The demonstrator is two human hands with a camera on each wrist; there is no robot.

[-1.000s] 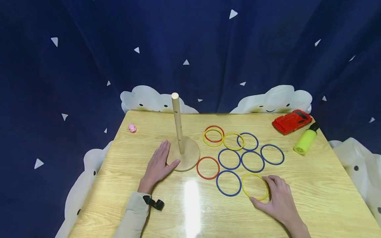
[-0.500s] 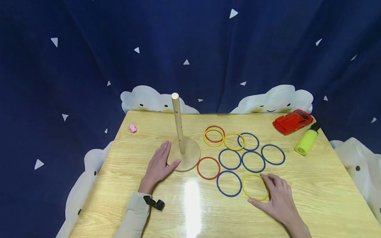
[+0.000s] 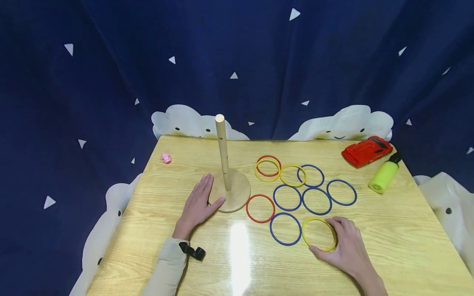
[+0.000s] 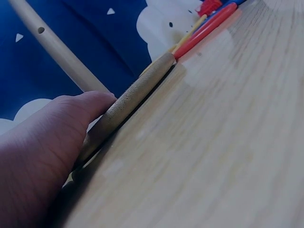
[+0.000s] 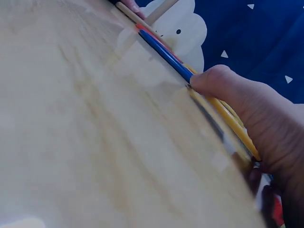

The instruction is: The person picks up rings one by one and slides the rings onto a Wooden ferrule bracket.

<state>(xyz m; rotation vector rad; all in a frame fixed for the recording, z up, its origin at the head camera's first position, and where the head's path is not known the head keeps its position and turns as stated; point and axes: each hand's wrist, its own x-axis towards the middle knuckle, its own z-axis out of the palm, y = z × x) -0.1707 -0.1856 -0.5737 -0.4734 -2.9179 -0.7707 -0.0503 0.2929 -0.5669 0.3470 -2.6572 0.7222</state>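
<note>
In the head view, my left hand (image 3: 198,205) rests on the round wooden base (image 3: 240,193) of a peg stand, fingers straight along its left rim, thumb over its front. An upright post (image 3: 223,152) rises from the base. My right hand (image 3: 346,246) pinches the right side of a yellow ring (image 3: 314,218) between thumb and fingers. The right wrist view has that yellow ring (image 5: 236,127) low over the tabletop, its far side hidden by the hand. A blue ring (image 3: 271,228) lies just left of it, and a red ring (image 3: 247,209) lies beside the base.
Several more blue, yellow and red rings lie behind, some overlapping, such as the blue ring (image 3: 338,180) at right. A red toy car (image 3: 366,152) and a green bottle (image 3: 384,177) are at back right, a pink toy pig (image 3: 166,158) at back left.
My right hand has closed its thumb and fingers on the yellow ring, which has shifted slightly. The left hand stays on the base. The head view has shifted a little.
</note>
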